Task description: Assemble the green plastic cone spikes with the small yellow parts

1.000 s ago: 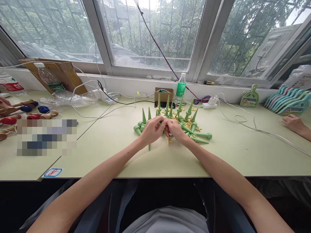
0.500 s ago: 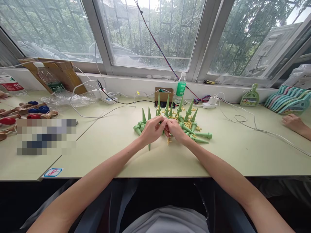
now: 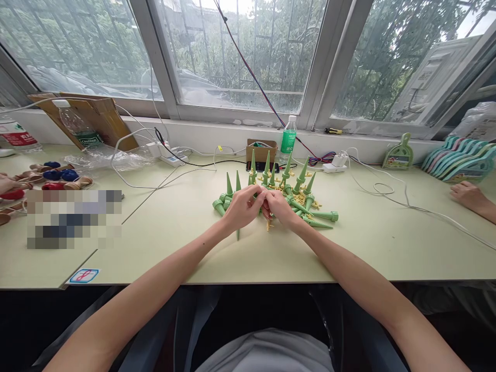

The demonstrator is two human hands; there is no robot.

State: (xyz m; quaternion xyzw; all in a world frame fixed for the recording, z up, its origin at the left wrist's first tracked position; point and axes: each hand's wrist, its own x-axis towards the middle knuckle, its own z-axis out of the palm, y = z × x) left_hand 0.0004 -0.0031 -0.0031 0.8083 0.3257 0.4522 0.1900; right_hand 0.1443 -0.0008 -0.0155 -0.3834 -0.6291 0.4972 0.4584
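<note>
My left hand (image 3: 245, 207) and my right hand (image 3: 279, 207) meet above the table, fingertips pressed together. Both are closed, and whatever lies between the fingers is hidden. Around them are several green plastic plant-watering spikes, some upright like this spike (image 3: 301, 175), others lying down like this one (image 3: 318, 223). A green tip (image 3: 237, 234) pokes out below my left hand; the hand covers the rest of it. Small yellow plastic valve pieces (image 3: 300, 198) are heaped behind my right hand, and another yellow piece (image 3: 268, 224) shows just under the fingers.
Behind the spikes stand a small cardboard box (image 3: 262, 151) and a green-labelled bottle (image 3: 289, 138). A white cable (image 3: 406, 199) crosses the right side. Wooden toys (image 3: 58, 178) lie at left near another person's hand (image 3: 8, 183); another hand (image 3: 467, 194) rests at far right, beside dustpans (image 3: 459, 157).
My two hands stay together in nearly the same place. At the far left, another person's hand has come further into view over the wooden toys.
</note>
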